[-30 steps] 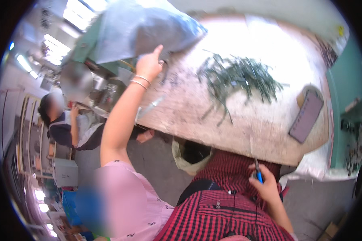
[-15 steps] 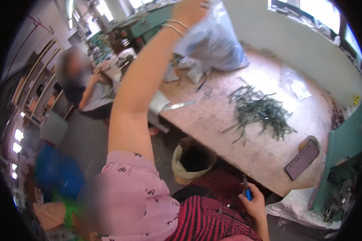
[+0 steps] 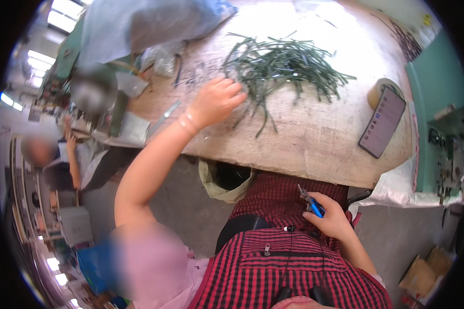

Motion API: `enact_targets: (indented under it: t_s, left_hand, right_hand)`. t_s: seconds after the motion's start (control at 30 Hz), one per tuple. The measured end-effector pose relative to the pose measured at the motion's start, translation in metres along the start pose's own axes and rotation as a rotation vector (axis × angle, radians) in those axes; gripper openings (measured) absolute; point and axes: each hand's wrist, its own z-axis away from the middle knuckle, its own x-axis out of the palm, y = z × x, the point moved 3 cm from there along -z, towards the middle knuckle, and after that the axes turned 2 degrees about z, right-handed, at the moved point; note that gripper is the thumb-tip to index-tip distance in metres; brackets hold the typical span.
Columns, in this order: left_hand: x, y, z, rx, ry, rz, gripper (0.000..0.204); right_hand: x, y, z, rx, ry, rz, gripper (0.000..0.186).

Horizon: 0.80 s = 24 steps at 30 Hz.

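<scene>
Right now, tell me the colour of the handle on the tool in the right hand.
The handle is blue, in the head view.

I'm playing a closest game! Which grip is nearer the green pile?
Left. The left grip is close by the left side of the green pile; the right grip, holding a blue tool, is farther, beyond the table's near edge.

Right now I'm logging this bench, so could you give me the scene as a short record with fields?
Left hand: at the left edge of the green strips; contact unclear
Right hand: holding a blue-handled tool, just off the near edge of the table
Table, right side: phone next to a tape roll
Table, far left: large plastic bag
</scene>
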Motion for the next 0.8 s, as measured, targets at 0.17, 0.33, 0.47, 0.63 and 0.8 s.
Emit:
enact_targets:
  t_s: [0.17, 0.33, 0.47, 0.63, 0.8]
  left_hand:
    - [-0.002, 0.014, -0.018, -0.048, 0.028, 0.124, 0.017]
    - [0.018, 0.033, 0.004, -0.007, 0.130, 0.248, 0.021]
    - [0.021, 0.061, -0.026, -0.160, 0.305, 0.310, 0.031]
    - [-0.032, 0.098, -0.057, -0.720, 0.590, 1.179, 0.015]
    - [-0.037, 0.178, -0.061, -0.827, 0.336, 1.856, 0.041]
  right_hand:
    - [-0.003, 0.000, -0.005, 0.000, 0.040, -0.005, 0.055]
    - [-0.002, -0.005, -0.002, 0.011, 0.038, -0.045, 0.054]
    - [0.007, 0.007, -0.002, -0.042, -0.024, -0.334, 0.052]
    - [0.007, 0.022, 0.006, 0.258, -0.112, -0.979, 0.048]
    - [-0.050, -0.035, 0.033, -0.051, 0.223, -0.072, 0.058]
